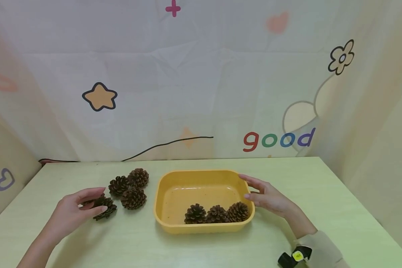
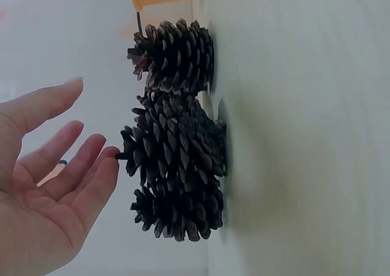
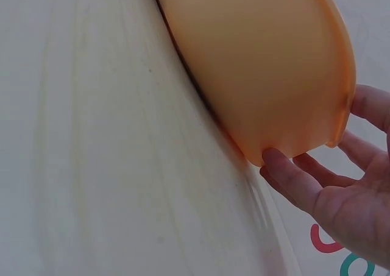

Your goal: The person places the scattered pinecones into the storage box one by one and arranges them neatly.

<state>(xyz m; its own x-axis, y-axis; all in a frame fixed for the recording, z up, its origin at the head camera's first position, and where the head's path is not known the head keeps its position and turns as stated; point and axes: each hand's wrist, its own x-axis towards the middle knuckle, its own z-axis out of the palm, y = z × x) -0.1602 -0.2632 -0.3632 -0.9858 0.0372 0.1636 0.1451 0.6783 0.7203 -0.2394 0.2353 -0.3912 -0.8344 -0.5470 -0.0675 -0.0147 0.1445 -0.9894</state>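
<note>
My left hand [image 1: 68, 214] reaches around a dark brown pine cone [image 1: 105, 208], thumb in front and fingers behind. In the left wrist view the fingers [image 2: 100, 178] are spread loosely just above the tops of the pine cones [image 2: 173, 139], without gripping; whether a fingertip touches is unclear. At the right end of a yellow plastic basin [image 1: 204, 227], my right hand [image 1: 268, 195] holds the rim. The thumb laps over the rim while other fingers [image 3: 289, 172] press its outer wall. Three pine cones [image 1: 216, 214] sit in a row inside along the near side.
Three more pine cones [image 1: 134, 197] stand clustered on the pale green table [image 1: 120, 242], between my left hand and the basin. A patterned cloth [image 1: 201, 93] hangs behind the table. A black device [image 1: 293, 257] is strapped near my right wrist.
</note>
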